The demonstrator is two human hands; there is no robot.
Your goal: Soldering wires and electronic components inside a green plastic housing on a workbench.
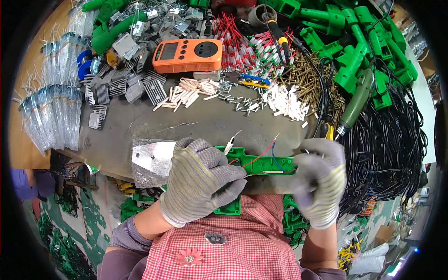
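A green plastic housing (pixel 256 162) with an open tray-like body lies near the table's front edge. Red and blue wires (pixel 266 151) stick up out of it, and a white-sleeved wire (pixel 229 145) rises at its left end. My left hand (pixel 203 182), in a grey striped glove, covers the housing's left part. Its thumb and fingers come together on a thin wire (pixel 255 174) that runs right across the housing through a white sleeve. Beside the housing's right end is my gloved right hand (pixel 322 182), smeared by motion, fingers curled; what they hold cannot be made out.
A metal plate on clear plastic (pixel 151 158) lies left of my left hand. Farther back are an orange multimeter (pixel 187 55), white sleeves (pixel 285 100), screws and finned metal blocks (pixel 156 88). On the right sit a green electric screwdriver (pixel 357 100) and black cables (pixel 387 149).
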